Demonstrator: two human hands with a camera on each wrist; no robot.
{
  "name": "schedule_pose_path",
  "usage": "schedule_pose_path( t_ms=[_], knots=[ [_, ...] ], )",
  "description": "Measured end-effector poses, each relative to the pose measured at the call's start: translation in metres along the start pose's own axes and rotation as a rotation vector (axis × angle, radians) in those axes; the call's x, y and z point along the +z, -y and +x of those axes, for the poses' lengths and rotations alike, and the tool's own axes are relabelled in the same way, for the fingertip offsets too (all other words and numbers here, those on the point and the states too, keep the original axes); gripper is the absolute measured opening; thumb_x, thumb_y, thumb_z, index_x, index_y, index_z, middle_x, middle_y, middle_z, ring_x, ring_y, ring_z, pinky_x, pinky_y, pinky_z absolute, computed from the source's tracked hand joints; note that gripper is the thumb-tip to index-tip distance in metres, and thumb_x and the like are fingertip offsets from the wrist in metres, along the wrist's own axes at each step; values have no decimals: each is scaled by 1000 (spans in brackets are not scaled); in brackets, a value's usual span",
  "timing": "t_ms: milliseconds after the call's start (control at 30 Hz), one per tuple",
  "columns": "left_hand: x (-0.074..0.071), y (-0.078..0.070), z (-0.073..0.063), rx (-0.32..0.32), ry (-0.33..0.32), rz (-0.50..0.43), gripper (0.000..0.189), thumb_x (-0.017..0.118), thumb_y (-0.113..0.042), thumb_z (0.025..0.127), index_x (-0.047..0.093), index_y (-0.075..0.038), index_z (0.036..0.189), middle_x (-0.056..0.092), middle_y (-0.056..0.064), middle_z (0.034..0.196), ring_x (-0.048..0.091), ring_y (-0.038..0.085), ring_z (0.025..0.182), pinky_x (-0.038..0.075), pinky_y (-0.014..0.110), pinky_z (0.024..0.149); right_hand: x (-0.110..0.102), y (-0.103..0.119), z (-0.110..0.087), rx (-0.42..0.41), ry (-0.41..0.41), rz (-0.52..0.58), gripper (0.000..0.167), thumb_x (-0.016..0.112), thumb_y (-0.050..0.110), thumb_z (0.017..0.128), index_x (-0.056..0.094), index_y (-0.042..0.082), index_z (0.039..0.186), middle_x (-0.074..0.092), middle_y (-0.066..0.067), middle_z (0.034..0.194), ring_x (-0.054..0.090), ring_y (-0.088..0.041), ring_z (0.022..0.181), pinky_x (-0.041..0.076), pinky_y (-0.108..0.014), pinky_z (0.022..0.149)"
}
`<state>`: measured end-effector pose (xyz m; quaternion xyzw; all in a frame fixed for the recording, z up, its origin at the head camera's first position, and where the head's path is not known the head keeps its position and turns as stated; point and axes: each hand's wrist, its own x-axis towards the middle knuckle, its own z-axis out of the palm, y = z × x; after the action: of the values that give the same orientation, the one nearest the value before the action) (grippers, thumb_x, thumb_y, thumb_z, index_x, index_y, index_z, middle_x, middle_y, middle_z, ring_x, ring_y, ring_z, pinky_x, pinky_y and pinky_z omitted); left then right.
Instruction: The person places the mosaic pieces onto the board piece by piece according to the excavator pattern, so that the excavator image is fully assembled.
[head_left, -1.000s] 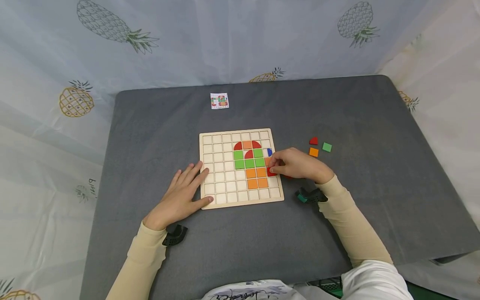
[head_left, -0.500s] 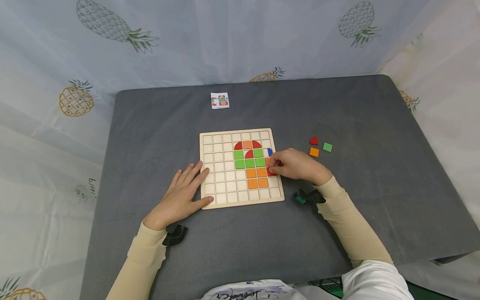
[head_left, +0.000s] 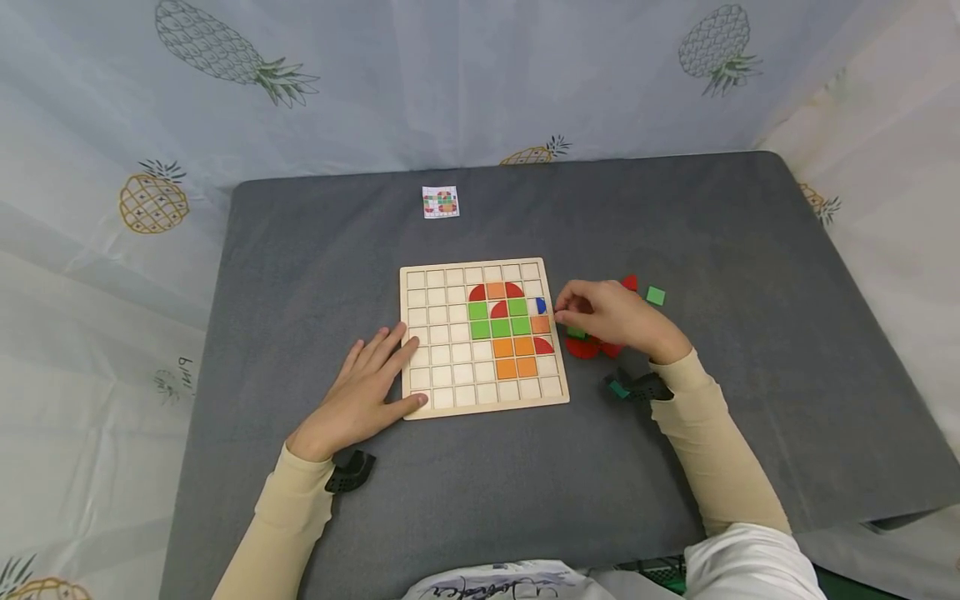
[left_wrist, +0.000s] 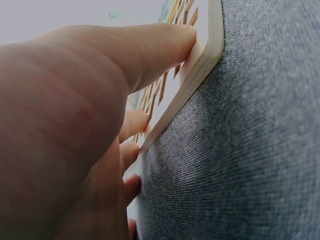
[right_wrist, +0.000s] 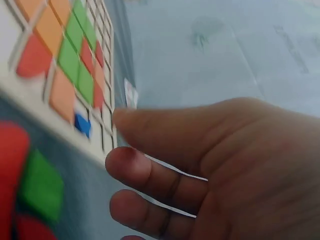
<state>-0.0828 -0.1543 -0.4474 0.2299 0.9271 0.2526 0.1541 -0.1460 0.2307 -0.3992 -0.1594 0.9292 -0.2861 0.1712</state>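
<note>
A square wooden grid board (head_left: 450, 396) lies on the table, with flat coloured pieces in its right half. Green squares (head_left: 480, 329), orange squares (head_left: 514, 367) and red rounded pieces (head_left: 543, 345) fill some cells; a small blue piece (head_left: 541, 306) sits near the right edge. My left hand (head_left: 360, 392) rests on the board's left edge, fingers spread, thumb on the near left corner. Just off the right edge is my right hand (head_left: 618, 317), its thumb and index finger a little apart with nothing between them in the right wrist view. It partly covers loose red pieces (head_left: 582, 348) and a green piece (right_wrist: 42, 186).
Farther right lie a loose green square (head_left: 656, 296) and a red piece (head_left: 630, 282). A small printed card (head_left: 440, 202) with a coloured grid pattern lies behind the board. Grey cloth covers the table (head_left: 315, 250), and a pineapple-print curtain (head_left: 420, 83) hangs behind it.
My right hand has let go of the red rounded piece, which now lies in its cell, and has moved right off the board. My left hand has stayed in place.
</note>
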Motion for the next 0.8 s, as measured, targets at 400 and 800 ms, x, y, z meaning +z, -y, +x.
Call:
schedule_pose_path(
  t_ms=[400, 800],
  knots=[
    [1, 0, 1, 0, 1, -4, 86, 71, -42, 94, 26, -14, 162, 9, 8, 173, 7, 34, 160, 0, 59, 126, -28, -28, -14, 117, 87, -106, 27, 70, 14, 96, 69, 3, 120, 67, -10, 103, 59, -22, 89, 52, -37, 78],
    [1, -2, -1, 20, -30, -13, 84, 70, -42, 95, 28, -13, 162, 12, 10, 172, 10, 36, 159, 2, 60, 126, -23, -29, -16, 107, 183, -71, 22, 74, 14, 93, 71, 1, 110, 63, -12, 102, 56, -21, 87, 50, -32, 75]
  ],
)
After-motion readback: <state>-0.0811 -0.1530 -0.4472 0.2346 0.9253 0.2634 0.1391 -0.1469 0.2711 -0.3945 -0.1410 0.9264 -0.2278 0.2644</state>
